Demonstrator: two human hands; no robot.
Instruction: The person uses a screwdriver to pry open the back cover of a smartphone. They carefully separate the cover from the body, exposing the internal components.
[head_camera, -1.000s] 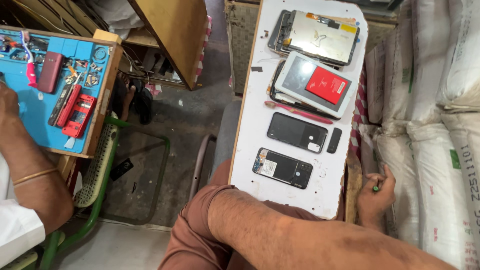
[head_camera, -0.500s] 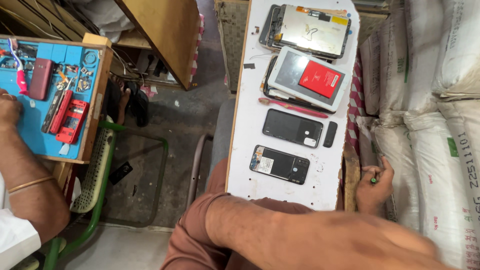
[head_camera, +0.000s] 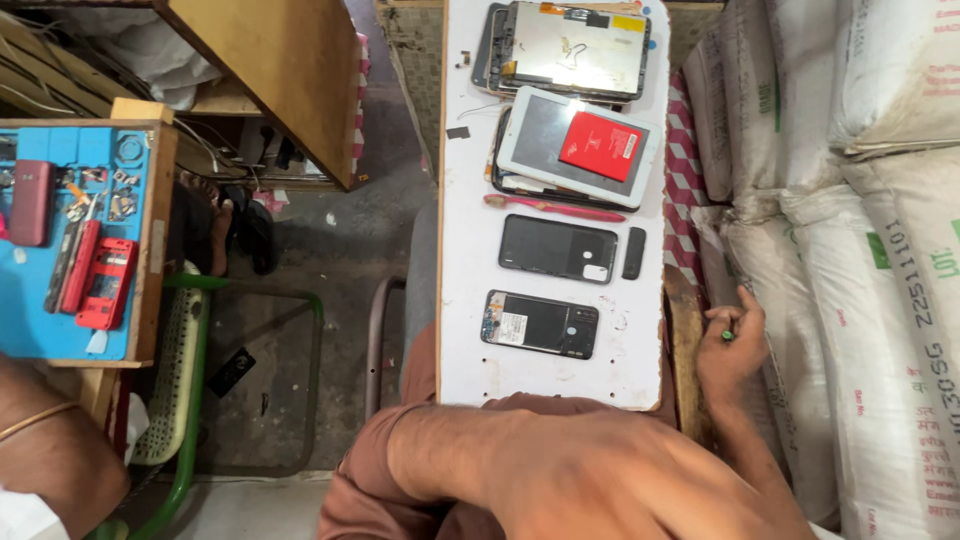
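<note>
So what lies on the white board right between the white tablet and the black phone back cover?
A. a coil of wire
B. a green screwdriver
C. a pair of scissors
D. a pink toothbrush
D: a pink toothbrush lies crosswise between the white tablet and the black back cover.

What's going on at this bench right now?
The person's right hand pinches a small green-tipped tool just off the white board's right edge, beside stacked sacks. The left forearm crosses the bottom of the view; that hand isn't visible. An opened phone and a black back cover lie untouched on the board.
</note>
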